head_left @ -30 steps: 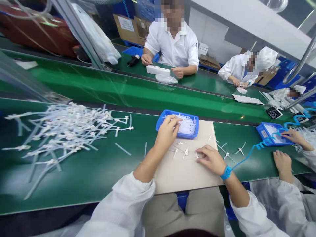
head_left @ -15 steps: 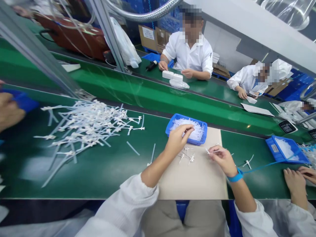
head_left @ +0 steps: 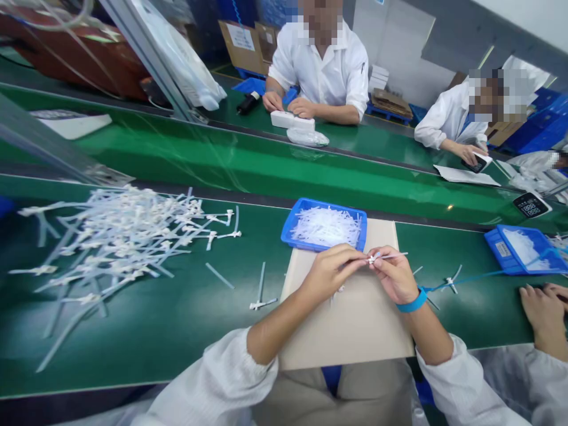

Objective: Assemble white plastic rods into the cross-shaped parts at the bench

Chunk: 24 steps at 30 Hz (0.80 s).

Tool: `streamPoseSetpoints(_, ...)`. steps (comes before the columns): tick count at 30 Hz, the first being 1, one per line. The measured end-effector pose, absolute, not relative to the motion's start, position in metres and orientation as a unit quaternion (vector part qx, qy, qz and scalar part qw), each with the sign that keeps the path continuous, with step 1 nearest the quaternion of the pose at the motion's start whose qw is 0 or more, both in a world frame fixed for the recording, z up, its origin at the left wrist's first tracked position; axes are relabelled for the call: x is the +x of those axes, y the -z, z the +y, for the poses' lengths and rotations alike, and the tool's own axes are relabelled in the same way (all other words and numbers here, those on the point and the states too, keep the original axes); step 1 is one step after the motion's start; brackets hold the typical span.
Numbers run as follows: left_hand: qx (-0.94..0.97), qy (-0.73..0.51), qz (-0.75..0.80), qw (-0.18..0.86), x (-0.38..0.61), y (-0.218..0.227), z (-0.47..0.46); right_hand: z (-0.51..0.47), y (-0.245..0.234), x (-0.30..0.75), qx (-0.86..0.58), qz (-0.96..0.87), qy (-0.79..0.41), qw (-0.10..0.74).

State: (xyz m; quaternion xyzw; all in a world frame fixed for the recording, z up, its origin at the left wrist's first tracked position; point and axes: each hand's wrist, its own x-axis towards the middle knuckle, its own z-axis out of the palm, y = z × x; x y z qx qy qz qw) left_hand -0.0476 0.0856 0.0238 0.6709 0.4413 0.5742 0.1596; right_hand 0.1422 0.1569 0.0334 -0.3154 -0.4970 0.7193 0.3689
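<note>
Leaving blue tray (head_left: 286,228), L hand (head_left: 331,273) now meets R hand (head_left: 394,277) (both pinching fitting (head_left: 371,258)).

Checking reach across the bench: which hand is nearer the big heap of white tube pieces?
Left. The left hand lies right of the heap, over the beige board; the right hand is farther right.

Part (head_left: 374,258) pinched between left hand (head_left: 332,273) and right hand (head_left: 394,276) is mostly covered by fingertips. It's too small to tell its shape or how the tube (head_left: 396,255) poking toward 3 o'clock joins it. Pile (head_left: 110,236) at 9 o'clock smears at its left end, pieces not separable; co-worker's hand (head_left: 544,310) at 3 o'clock runs off the right edge.
</note>
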Motion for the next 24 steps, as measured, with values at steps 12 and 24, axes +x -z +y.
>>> streamPoseSetpoints(12, 0.650, -0.572, 0.469, 0.177, -0.040, -0.030, 0.078, 0.151, -0.032, 0.140, -0.320, -0.507, -0.705, 0.380)
streamPoseSetpoints(24, 0.651, -0.571, 0.483, 0.129, -0.037, -0.028, 0.072, 0.147, -0.024, 0.146, -0.319, -0.582, -0.633, 0.398)
